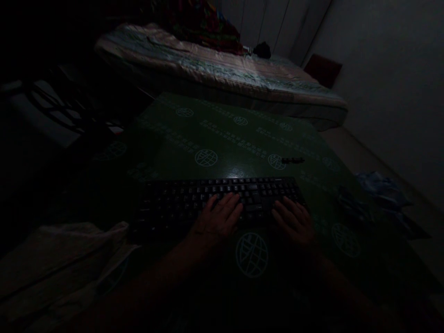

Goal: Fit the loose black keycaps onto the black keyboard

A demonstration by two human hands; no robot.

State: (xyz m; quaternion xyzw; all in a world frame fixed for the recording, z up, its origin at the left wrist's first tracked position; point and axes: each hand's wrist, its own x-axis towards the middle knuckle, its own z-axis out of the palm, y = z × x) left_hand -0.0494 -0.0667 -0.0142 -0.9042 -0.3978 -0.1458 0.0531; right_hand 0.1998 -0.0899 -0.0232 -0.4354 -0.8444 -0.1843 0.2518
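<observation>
A black keyboard [173, 202] lies across the green table, in dim light. My left hand [219, 215] rests palm down over its middle, fingers stretched forward onto the keys. Over the right end of the keyboard lies my right hand [293, 219], its fingers spread and flat, the fingertips at the keys there. Neither hand grips anything. Beyond the keyboard, to the right, a small dark object [293, 160] sits on the table; its kind is too dark to make out.
The green table [222, 134] bears printed globe marks. Pale cloth [62, 263] lies at the lower left. Dark crumpled stuff [354, 203] is at the right edge, with bluish cloth [385, 189] beyond. A bed [222, 69] stands behind the table, a white wall [391, 83] at right.
</observation>
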